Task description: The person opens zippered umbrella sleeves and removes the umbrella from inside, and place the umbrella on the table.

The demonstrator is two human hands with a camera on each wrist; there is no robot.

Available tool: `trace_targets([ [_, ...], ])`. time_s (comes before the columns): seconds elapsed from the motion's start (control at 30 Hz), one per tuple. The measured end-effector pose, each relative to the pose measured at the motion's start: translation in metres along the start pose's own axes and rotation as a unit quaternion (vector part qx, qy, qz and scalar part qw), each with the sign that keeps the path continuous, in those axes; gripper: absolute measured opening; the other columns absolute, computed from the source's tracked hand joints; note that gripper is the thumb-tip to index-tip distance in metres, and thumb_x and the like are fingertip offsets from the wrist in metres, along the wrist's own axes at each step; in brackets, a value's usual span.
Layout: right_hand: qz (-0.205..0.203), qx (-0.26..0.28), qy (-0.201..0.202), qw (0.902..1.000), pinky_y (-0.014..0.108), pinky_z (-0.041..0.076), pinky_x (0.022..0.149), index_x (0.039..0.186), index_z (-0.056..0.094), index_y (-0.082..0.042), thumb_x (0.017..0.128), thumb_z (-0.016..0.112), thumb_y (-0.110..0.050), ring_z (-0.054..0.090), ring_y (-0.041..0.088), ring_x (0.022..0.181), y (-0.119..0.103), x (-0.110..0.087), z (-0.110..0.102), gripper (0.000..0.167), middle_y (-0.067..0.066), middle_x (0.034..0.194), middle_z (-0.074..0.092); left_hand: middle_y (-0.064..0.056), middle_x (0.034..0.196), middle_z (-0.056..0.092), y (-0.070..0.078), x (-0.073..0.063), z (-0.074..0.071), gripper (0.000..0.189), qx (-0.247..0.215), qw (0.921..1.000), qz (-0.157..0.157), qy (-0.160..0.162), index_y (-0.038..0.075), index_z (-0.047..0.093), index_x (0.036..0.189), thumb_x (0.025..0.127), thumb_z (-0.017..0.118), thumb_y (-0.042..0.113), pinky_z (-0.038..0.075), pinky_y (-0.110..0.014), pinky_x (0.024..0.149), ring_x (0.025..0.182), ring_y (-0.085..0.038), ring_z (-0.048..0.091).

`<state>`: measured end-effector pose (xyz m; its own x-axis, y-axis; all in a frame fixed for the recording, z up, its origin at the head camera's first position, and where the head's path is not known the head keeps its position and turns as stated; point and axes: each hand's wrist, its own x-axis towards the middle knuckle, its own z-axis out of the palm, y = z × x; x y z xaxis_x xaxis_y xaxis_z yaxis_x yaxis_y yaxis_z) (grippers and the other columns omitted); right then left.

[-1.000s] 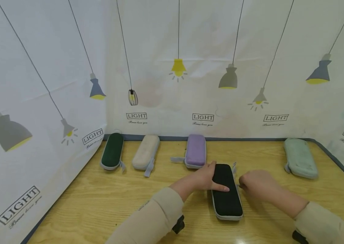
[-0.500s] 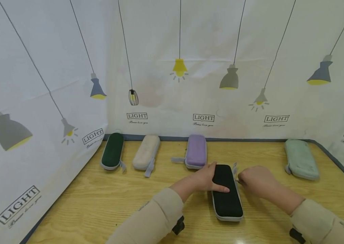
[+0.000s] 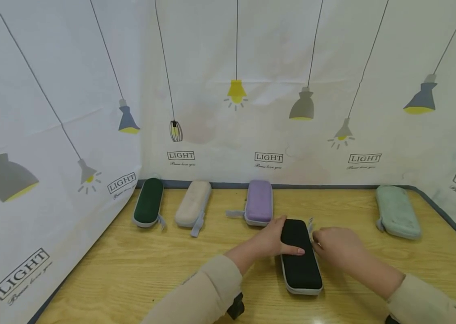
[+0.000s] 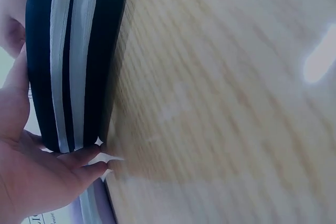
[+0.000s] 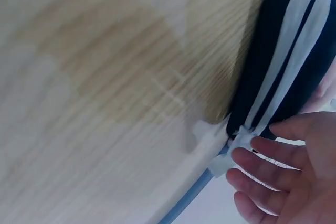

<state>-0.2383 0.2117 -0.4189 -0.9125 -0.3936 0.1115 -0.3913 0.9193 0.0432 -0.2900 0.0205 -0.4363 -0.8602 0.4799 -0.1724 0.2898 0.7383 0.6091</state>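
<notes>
A black zip case (image 3: pixel 298 265) with a grey zip band lies on the table in front of me. My left hand (image 3: pixel 266 238) grips its far left part, thumb across the top and fingers round the far end. At the case's right side, my right hand (image 3: pixel 339 245) is bent in, pinching at the zip pull beside the edge. In the right wrist view, its thumb and forefinger sit at the zip band's end, near a pale fabric tab (image 5: pixel 223 163). The left wrist view shows the grey zip band (image 4: pixel 79 61) running along the case's side, closed.
Along the back stand a dark green case (image 3: pixel 149 200), a cream case (image 3: pixel 193 202) and a purple case (image 3: pixel 259 202), the last just beyond my left hand. A pale green case (image 3: pixel 398 211) lies at the right. Printed cloth (image 3: pixel 212 90) walls the wooden table (image 3: pixel 131 279).
My right hand has moved slightly left, closer to the black case's side. The left hand and the case have stayed nearly in place.
</notes>
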Motion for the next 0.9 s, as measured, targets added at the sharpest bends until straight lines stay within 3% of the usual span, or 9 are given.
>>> trace_targets([
  [0.1, -0.029, -0.008, 0.026, 0.9992, 0.034, 0.052, 0.058, 0.086, 0.068, -0.011, 0.087, 0.072, -0.020, 0.059, 0.015, 0.066, -0.004, -0.004, -0.005, 0.010, -0.001, 0.078, 0.061, -0.005, 0.156, 0.029, -0.002, 0.001, 0.001, 0.107, -0.036, 0.9993, 0.002, 0.006, 0.013, 0.019, 0.156, 0.076, 0.079, 0.052, 0.033, -0.037, 0.110, 0.140, -0.019, 0.031],
  [0.3, -0.113, -0.007, 0.074, 0.9908, 0.037, 0.054, 0.068, 0.098, 0.069, -0.009, 0.080, 0.080, -0.026, 0.061, 0.020, 0.080, -0.013, -0.011, -0.016, 0.027, 0.002, 0.090, 0.061, -0.010, 0.155, 0.031, -0.005, -0.004, 0.000, 0.106, -0.100, 0.9947, -0.003, 0.024, 0.007, 0.019, 0.155, 0.078, 0.081, 0.044, 0.034, -0.041, 0.109, 0.139, -0.025, 0.033],
  [0.4, -0.178, -0.006, 0.096, 0.9793, 0.039, 0.054, 0.072, 0.102, 0.069, -0.007, 0.076, 0.083, -0.022, 0.062, 0.022, 0.086, -0.016, -0.014, -0.018, 0.033, 0.003, 0.096, 0.061, -0.015, 0.152, 0.035, -0.007, -0.009, -0.002, 0.098, -0.160, 0.9861, -0.029, 0.035, 0.004, 0.021, 0.154, 0.082, 0.079, 0.038, 0.036, -0.045, 0.107, 0.136, -0.029, 0.037],
  [0.5, -0.225, -0.007, 0.107, 0.9684, 0.041, 0.054, 0.076, 0.107, 0.069, -0.006, 0.075, 0.084, -0.016, 0.062, 0.024, 0.093, -0.019, -0.016, -0.021, 0.037, 0.005, 0.104, 0.062, -0.020, 0.140, 0.047, -0.008, -0.015, -0.004, 0.087, -0.238, 0.9687, -0.068, 0.025, 0.002, 0.026, 0.152, 0.087, 0.075, 0.032, 0.047, -0.046, 0.095, 0.121, -0.032, 0.053],
  [0.63, -0.258, -0.035, 0.061, 0.9636, 0.043, 0.052, 0.084, 0.121, 0.066, -0.009, 0.079, 0.080, -0.011, 0.060, 0.025, 0.108, -0.024, -0.017, -0.026, 0.045, 0.006, 0.119, 0.062, -0.019, 0.114, 0.061, -0.010, -0.018, -0.007, 0.071, -0.307, 0.9458, -0.105, -0.010, 0.001, 0.033, 0.149, 0.093, 0.068, 0.027, 0.056, -0.043, 0.075, 0.091, -0.031, 0.067],
  [0.77, -0.293, -0.072, -0.007, 0.9534, 0.045, 0.049, 0.092, 0.134, 0.059, -0.015, 0.081, 0.079, -0.013, 0.053, 0.024, 0.122, -0.028, -0.016, -0.028, 0.057, 0.003, 0.133, 0.057, -0.018, 0.103, 0.067, -0.013, -0.020, -0.007, 0.059, -0.350, 0.9292, -0.112, -0.038, -0.001, 0.036, 0.147, 0.098, 0.060, 0.021, 0.056, -0.044, 0.075, 0.087, -0.034, 0.069],
  [0.9, -0.321, -0.057, -0.025, 0.9451, 0.047, 0.045, 0.097, 0.136, 0.058, -0.018, 0.082, 0.077, -0.015, 0.048, 0.024, 0.128, -0.031, -0.018, -0.027, 0.057, 0.000, 0.139, 0.054, -0.016, 0.094, 0.069, -0.016, -0.024, -0.006, 0.050, -0.377, 0.9169, -0.121, -0.047, -0.001, 0.043, 0.142, 0.097, 0.059, 0.010, 0.057, -0.044, 0.072, 0.084, -0.033, 0.069],
])
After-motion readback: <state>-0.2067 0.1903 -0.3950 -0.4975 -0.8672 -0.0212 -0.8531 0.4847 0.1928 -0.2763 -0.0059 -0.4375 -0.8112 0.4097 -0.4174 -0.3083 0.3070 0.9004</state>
